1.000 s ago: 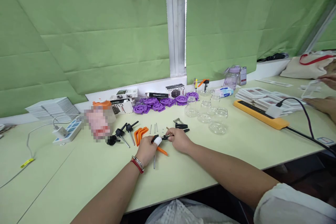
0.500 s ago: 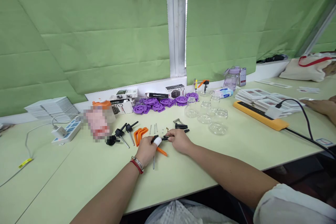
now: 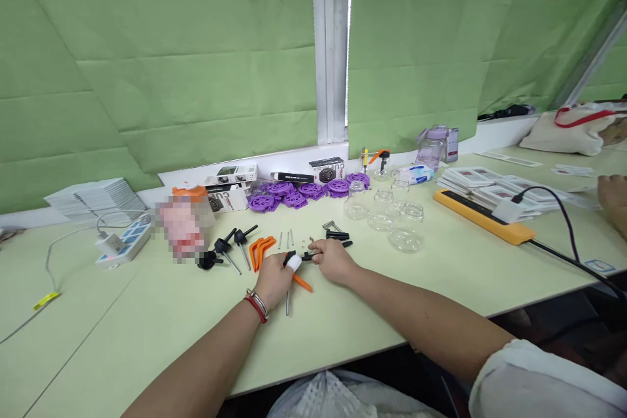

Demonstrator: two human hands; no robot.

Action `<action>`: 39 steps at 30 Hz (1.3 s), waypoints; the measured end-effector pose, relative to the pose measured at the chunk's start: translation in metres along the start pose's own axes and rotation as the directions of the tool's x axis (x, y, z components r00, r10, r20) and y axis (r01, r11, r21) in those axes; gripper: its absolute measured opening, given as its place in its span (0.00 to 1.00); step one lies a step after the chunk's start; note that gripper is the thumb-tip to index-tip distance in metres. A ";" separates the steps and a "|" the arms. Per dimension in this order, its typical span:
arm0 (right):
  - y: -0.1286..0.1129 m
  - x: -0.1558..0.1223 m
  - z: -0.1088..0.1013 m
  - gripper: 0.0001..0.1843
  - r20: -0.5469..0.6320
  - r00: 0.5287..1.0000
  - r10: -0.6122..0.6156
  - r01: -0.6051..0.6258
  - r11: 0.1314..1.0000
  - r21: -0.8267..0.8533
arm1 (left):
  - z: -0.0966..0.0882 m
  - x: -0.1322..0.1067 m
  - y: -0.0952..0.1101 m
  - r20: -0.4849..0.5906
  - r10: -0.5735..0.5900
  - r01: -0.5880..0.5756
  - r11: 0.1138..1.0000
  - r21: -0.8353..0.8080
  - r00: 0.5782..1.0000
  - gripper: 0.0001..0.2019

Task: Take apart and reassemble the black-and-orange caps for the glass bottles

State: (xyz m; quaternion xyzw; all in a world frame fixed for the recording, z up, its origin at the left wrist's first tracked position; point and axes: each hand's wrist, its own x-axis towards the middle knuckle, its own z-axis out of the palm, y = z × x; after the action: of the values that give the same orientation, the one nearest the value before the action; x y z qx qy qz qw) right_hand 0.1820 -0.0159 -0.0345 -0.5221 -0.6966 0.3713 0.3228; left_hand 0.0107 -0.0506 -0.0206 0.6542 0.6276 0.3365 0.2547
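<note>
My left hand (image 3: 273, 279), with a white cover on its thumb, is closed around a black spray head (image 3: 290, 257). An orange lever (image 3: 302, 283) and a thin metal tube (image 3: 287, 302) stick out below that hand. My right hand (image 3: 336, 262) is closed, pinching the narrow black end (image 3: 308, 255) that reaches across from the spray head; its fingers hide part of it. Just beyond lie a spring (image 3: 332, 226), black tubular parts (image 3: 337, 235) and thin metal pins (image 3: 288, 239). Left of my hands are orange levers (image 3: 262, 251) and black heads with metal tubes (image 3: 224, 247).
Several clear glass bottles (image 3: 405, 241) stand right of centre. Purple wheel-shaped pieces (image 3: 295, 199) and printed boxes (image 3: 228, 199) line the wall. An orange power strip (image 3: 482, 217) lies beside stacked cards (image 3: 494, 186). Another person's hand (image 3: 612, 199) rests at the far right.
Both my hands stay in nearly the same place, still on the spray head; the right fingers shift slightly. The other person's hand has drawn back to the right.
</note>
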 end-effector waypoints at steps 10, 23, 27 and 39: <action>0.004 0.001 0.002 0.12 -0.024 0.999 -0.042 0.041 0.999 -0.034 | 0.000 0.000 0.004 0.056 -0.002 -0.002 0.997 0.078 0.998 0.08; 0.008 0.002 0.004 0.12 -0.022 0.999 -0.037 0.037 0.999 -0.008 | 0.000 0.000 0.006 0.059 -0.026 0.021 0.995 0.093 0.998 0.09; 0.008 0.001 0.004 0.11 -0.044 0.998 -0.049 0.046 0.997 -0.054 | -0.002 -0.003 0.010 0.045 -0.012 0.005 0.985 0.170 0.999 0.12; 0.007 -0.004 -0.005 0.07 -0.009 0.995 -0.101 0.100 0.987 -0.127 | -0.013 -0.014 0.015 -0.010 0.005 0.002 0.827 0.562 1.000 0.17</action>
State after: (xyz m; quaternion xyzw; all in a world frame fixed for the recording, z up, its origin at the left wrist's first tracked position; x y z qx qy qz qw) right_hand 0.1904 -0.0177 -0.0382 -0.5085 -0.7417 0.3058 0.3127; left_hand 0.0106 -0.0673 -0.0022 0.6987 0.6998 0.1408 0.0473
